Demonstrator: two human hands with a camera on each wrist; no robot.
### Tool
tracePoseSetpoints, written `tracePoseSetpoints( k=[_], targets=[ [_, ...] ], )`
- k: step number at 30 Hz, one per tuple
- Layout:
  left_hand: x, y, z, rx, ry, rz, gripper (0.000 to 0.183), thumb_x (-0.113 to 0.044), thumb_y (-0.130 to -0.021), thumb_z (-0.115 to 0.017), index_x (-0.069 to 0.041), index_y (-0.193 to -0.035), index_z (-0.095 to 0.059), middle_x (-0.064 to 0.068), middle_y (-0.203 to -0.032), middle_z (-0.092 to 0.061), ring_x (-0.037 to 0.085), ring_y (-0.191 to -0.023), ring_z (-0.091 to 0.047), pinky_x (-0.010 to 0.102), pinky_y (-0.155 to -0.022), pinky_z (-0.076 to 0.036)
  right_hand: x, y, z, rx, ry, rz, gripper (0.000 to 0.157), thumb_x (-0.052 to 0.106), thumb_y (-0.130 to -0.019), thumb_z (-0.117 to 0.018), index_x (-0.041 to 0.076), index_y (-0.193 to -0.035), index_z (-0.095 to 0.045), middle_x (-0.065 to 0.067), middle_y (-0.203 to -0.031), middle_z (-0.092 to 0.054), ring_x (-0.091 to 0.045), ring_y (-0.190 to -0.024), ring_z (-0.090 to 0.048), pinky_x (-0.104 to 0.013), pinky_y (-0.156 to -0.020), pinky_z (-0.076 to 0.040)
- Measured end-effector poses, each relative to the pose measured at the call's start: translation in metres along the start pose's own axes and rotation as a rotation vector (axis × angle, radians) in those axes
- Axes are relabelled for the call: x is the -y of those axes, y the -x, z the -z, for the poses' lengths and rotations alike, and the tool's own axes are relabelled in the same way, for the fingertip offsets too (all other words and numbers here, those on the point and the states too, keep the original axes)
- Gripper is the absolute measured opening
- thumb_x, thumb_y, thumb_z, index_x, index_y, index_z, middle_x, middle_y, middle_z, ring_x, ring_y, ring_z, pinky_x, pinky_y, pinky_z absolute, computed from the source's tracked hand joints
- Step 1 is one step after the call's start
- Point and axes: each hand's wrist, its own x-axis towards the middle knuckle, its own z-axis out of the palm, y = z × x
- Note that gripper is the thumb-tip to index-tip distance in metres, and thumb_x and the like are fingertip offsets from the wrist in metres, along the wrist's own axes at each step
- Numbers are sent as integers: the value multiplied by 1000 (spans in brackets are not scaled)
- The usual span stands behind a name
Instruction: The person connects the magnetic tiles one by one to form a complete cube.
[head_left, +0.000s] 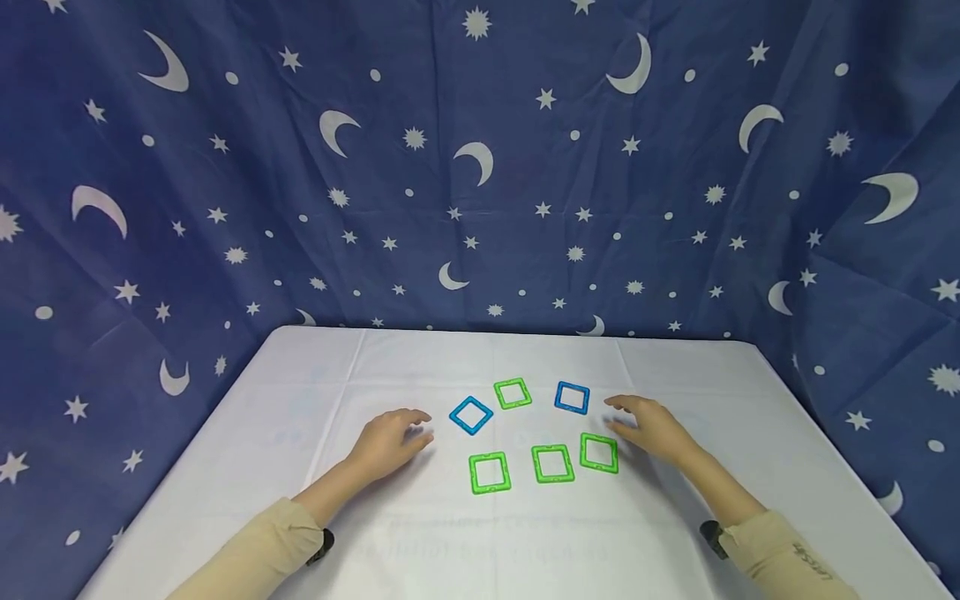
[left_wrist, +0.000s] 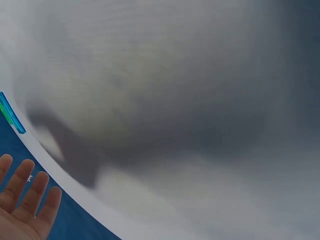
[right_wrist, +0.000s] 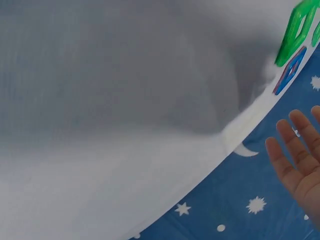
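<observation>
Several square plastic frames lie flat and apart on the white cloth. My left hand [head_left: 386, 443] holds nothing; its relaxed fingers point at the left blue square frame [head_left: 457, 424], a short gap away. On the other side my right hand [head_left: 651, 427], empty too, hovers beside the right blue square frame [head_left: 558, 395] and a green square frame [head_left: 599, 470]. Two more green frames sit nearer the front, the middle one [head_left: 553, 479] and the left one [head_left: 491, 490]. A far green frame [head_left: 513, 405] lies between the blue ones. Both wrist views show loosely spread fingers.
A white cloth covers the table [head_left: 420, 542]. Behind it and at both sides hangs a dark blue curtain [head_left: 517, 175] printed with moons and stars. Beige sleeves [head_left: 251, 550] and dark wrist bands [head_left: 712, 539] show at the front.
</observation>
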Motion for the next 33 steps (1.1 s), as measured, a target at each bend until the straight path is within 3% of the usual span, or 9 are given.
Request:
tracePoseSetpoints(
  k=[7, 13, 23, 33],
  targets=[
    [-16, -4, -6, 27, 27, -49, 27, -26, -84, -70, -10, -106, -70, 7, -108, -70, 23, -98, -67, 40, -84, -54, 17, 1, -4, 12, -20, 61, 36, 13, -86, -68, -4, -117, -62, -21, -119, -63, -37, -108, -61, -51, -90, -51],
    [-24, -1, -11, 80, 33, -78, 30, -27, -84, -71, -8, -106, -69, 7, -105, -71, 21, -95, -67, 38, -82, -54, 32, 2, -10, 48, -51, 91, 37, 13, -87, -67, -1, -120, -61, -18, -121, -63, -38, -116, -56, -51, -95, -48],
    [-39, 2, -21, 166, 35, -135, 40, -34, -82, -71, -6, -111, -67, 7, -107, -70, 21, -100, -65, 38, -84, -54, 48, -1, -20, 57, -41, 168, 35, 11, -85, -69, 0, -118, -62, -15, -120, -64, -33, -113, -59, -45, -92, -51],
    [-46, 8, -32, 165, -40, -157, 62, -49, -72, -76, -4, -113, -66, 6, -107, -67, 22, -99, -62, 37, -84, -53, 65, -5, -28, 129, -55, 170, 41, 18, -82, -73, 2, -118, -62, -13, -120, -64, -32, -114, -58, -46, -95, -49]
  ],
)
